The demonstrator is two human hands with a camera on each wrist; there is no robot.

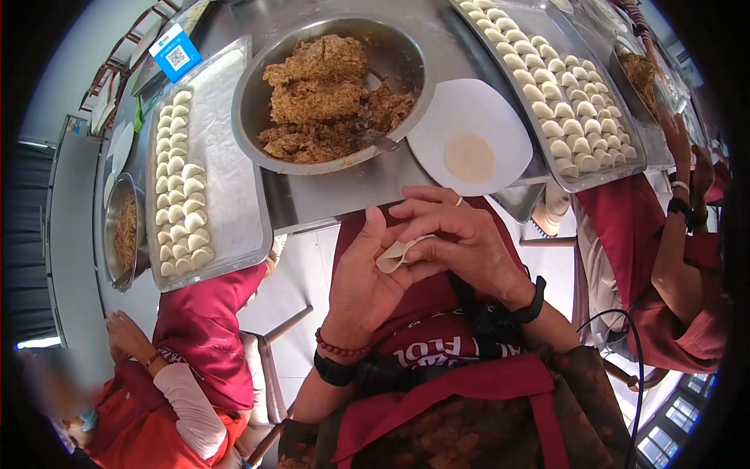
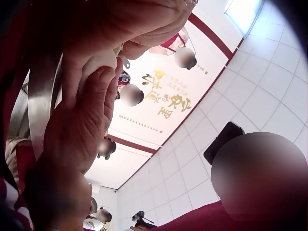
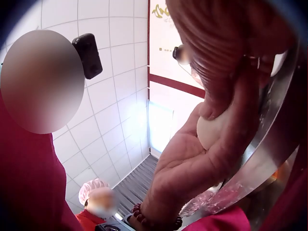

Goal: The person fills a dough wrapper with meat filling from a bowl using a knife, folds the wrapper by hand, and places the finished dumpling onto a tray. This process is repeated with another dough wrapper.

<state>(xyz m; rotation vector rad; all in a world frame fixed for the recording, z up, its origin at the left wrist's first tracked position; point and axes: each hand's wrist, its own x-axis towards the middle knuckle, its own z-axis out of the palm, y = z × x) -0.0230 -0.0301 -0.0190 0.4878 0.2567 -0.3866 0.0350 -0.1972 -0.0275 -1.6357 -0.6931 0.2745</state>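
Observation:
A half-folded dumpling [image 1: 396, 255] of pale dough, its edge still wavy, is held between my two hands above my lap, close to the table's front edge. My left hand [image 1: 361, 270], palm up with a bead bracelet at the wrist, holds it from the left. From the other side my right hand [image 1: 469, 238] pinches the dough with its thumb, the fingers crossing over the left fingertips. In the right wrist view the smooth dumpling [image 3: 211, 132] shows between thumb and fingers. Fingers hide much of the dumpling [image 2: 100, 63] in the left wrist view.
Ahead stands a steel bowl [image 1: 244, 117] of brown filling with a spoon. A white plate [image 1: 508, 148] beside it bears one round wrapper [image 1: 469, 159]. Trays of folded dumplings flank them, left [image 1: 246, 227] and right [image 1: 578, 181]. People in red aprons sit on both sides.

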